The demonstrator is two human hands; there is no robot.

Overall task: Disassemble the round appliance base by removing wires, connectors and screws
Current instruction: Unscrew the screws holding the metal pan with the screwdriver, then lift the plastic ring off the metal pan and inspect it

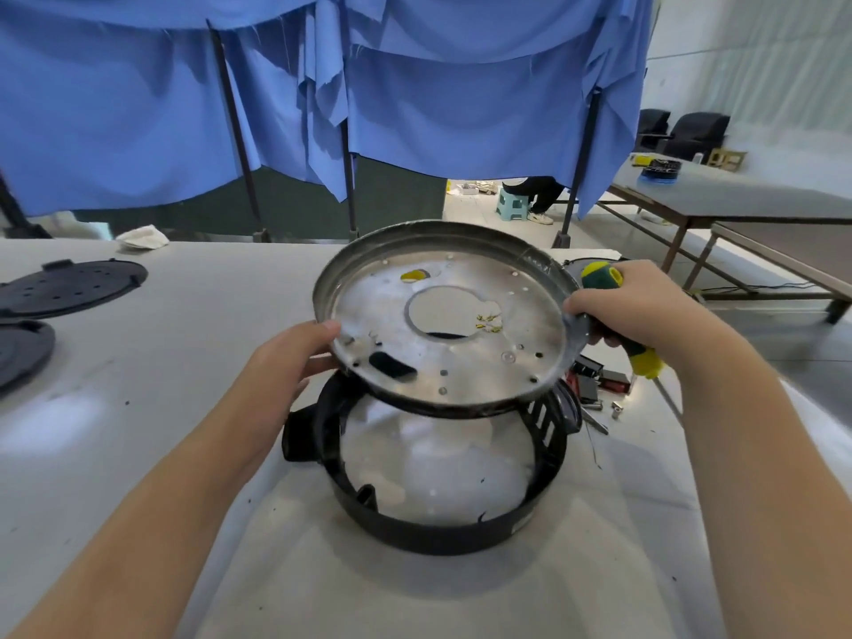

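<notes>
A round metal pan point(461, 362) with a large centre hole is held tilted above the black plastic ring base point(442, 528) on the table. My left hand point(290, 357) grips the pan's left rim. My right hand point(631, 306) pinches the right rim while also holding a green and yellow screwdriver point(641, 357). Several small brass bits point(489, 321) lie on the pan beside the hole.
Two black round covers point(69, 283) lie at the far left of the white table point(138, 454). Small black and red parts and screws point(599, 385) sit right of the base. Blue curtains hang behind; another table point(737, 196) stands at the right.
</notes>
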